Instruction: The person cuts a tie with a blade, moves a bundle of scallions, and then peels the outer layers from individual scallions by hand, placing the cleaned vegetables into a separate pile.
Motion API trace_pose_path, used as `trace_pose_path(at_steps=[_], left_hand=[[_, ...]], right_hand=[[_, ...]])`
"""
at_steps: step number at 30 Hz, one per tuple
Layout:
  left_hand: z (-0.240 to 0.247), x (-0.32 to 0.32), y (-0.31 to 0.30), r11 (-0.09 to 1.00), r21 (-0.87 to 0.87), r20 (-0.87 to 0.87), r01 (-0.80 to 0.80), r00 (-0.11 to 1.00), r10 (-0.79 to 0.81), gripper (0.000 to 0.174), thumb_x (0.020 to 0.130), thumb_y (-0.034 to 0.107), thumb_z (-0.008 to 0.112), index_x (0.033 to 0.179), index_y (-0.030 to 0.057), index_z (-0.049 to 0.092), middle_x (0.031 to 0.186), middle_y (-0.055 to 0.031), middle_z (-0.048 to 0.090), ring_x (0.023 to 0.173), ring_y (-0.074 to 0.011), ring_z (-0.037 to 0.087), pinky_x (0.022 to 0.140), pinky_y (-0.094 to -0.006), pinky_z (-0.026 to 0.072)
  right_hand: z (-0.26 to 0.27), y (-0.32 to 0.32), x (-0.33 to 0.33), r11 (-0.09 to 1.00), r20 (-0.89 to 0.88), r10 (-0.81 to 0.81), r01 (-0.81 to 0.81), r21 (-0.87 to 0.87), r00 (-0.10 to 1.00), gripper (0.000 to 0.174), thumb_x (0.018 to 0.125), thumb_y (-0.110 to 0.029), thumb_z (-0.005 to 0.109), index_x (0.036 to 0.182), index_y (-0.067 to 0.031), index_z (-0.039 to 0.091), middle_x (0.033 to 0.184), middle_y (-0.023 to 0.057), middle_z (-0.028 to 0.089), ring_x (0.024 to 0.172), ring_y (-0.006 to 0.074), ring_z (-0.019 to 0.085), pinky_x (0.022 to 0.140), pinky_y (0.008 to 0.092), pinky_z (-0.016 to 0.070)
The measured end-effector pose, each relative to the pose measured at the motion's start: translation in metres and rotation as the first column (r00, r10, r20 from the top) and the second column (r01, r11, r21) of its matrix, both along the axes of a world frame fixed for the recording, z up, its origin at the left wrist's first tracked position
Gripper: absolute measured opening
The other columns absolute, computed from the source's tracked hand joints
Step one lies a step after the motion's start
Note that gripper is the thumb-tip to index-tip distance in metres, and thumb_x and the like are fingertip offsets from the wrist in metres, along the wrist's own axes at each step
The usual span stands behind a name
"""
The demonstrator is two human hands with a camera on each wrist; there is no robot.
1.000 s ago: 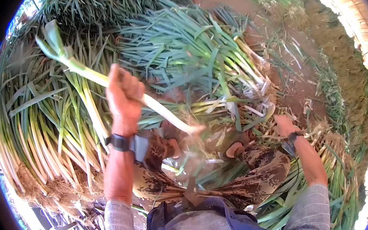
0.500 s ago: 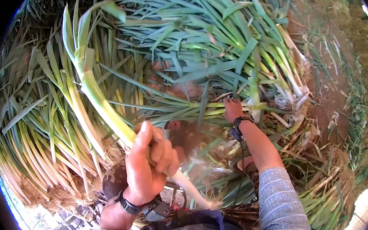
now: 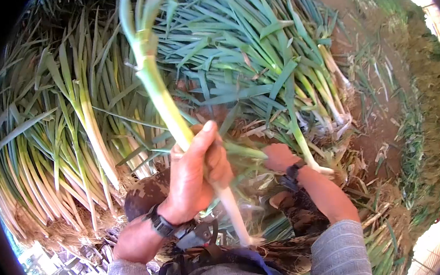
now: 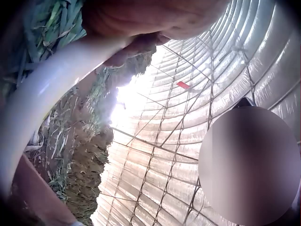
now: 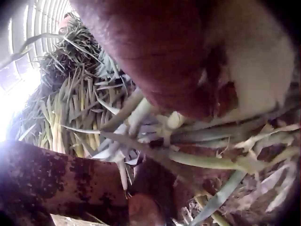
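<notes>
My left hand (image 3: 196,168) grips a long green onion (image 3: 167,108) round its stem in the head view. Its green leaves point up and its white, rooted end hangs down toward my lap. In the left wrist view the onion's pale stem (image 4: 47,89) curves past the fingers. Lower on the right, my right hand (image 3: 279,157) reaches down and holds a second green onion (image 3: 246,151), whose green part sticks out to the left, blurred. The right wrist view shows the curled fingers (image 5: 164,61) close above loose leaves and stalks.
A thick row of rooted green onions (image 3: 40,174) lies on the left. Another pile (image 3: 233,47) spreads ahead, and more stalks (image 3: 379,228) lie at lower right. Bare soil (image 3: 374,103) with scraps runs along the right. Leaf litter lies between my legs, beside my knee (image 3: 146,196).
The left hand has moved down from upper left toward the middle, and its onion has turned more upright. The right hand went in from the right and now holds a green onion.
</notes>
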State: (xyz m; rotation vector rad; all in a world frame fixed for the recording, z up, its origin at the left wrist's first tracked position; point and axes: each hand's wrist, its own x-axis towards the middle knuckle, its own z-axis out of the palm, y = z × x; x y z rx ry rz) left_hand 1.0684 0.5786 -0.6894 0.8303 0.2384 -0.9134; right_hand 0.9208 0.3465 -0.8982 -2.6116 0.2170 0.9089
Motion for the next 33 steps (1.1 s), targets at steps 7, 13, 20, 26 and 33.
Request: trace_pose_path(at_steps=[7, 13, 20, 26, 33], left_hand=[[-0.001, -0.014, 0.011, 0.996, -0.077, -0.01, -0.037, 0.999, 0.036, 0.026, 0.095, 0.032, 0.064, 0.082, 0.0116, 0.053, 0.057, 0.0048, 0.037, 0.043, -0.0079, 0.037, 0.038, -0.0269, 0.0355], [0.003, -0.041, 0.019, 0.997, -0.07, 0.019, 0.033, 0.999, -0.031, 0.024, 0.093, 0.027, 0.066, 0.08, 0.0111, 0.053, 0.057, 0.0032, 0.043, 0.042, -0.0087, 0.039, 0.036, -0.0271, 0.0358], [-0.008, -0.064, -0.009, 0.999, -0.046, 0.365, 0.023, 0.931, -0.005, 0.028, 0.088, 0.032, 0.072, 0.09, 0.0091, 0.057, 0.065, 0.0025, 0.051, 0.047, -0.0076, 0.045, 0.038, -0.0247, 0.0389], [-0.004, -0.051, -0.021, 0.983, -0.005, 0.432, -0.181, 0.887, 0.166, 0.032, 0.081, 0.022, 0.076, 0.1, 0.0018, 0.059, 0.082, -0.0039, 0.061, 0.069, -0.0141, 0.058, 0.063, -0.0295, 0.0508], [-0.009, 0.023, 0.029, 0.783, -0.241, 0.481, -0.573, 0.63, 0.61, 0.019, 0.081, 0.014, 0.069, 0.091, 0.0017, 0.06, 0.078, -0.0027, 0.061, 0.068, -0.0123, 0.056, 0.062, -0.028, 0.0468]], right_hand=[[0.166, -0.109, -0.092, 0.959, 0.432, 0.048, 0.079, -0.271, 0.901, 0.035, 0.079, -0.026, 0.072, 0.109, -0.0085, 0.068, 0.095, 0.0163, 0.069, 0.087, 0.0347, 0.066, 0.08, 0.0424, 0.0526], [0.3, -0.08, -0.112, 0.74, 0.665, -0.191, 0.551, -0.385, 0.722, 0.036, 0.085, -0.025, 0.07, 0.108, 0.0015, 0.065, 0.096, 0.0202, 0.068, 0.09, 0.0354, 0.066, 0.079, 0.0446, 0.0509], [0.25, 0.03, -0.05, 0.876, 0.808, -0.309, 0.482, 0.036, 0.501, 0.033, 0.088, -0.024, 0.065, 0.11, 0.0003, 0.061, 0.096, 0.0235, 0.066, 0.088, 0.0397, 0.064, 0.075, 0.0454, 0.0513], [0.233, 0.122, -0.02, 0.961, 0.764, -0.221, 0.269, 0.064, 0.607, 0.03, 0.083, -0.014, 0.065, 0.11, -0.0043, 0.059, 0.094, 0.0213, 0.065, 0.086, 0.0401, 0.064, 0.074, 0.0476, 0.0509], [0.256, -0.033, -0.231, 0.678, -0.074, -0.495, 0.332, -0.656, 0.866, 0.055, 0.085, -0.046, 0.063, 0.128, -0.0129, 0.058, 0.118, 0.0186, 0.065, 0.107, 0.0386, 0.061, 0.09, 0.0473, 0.0491]])
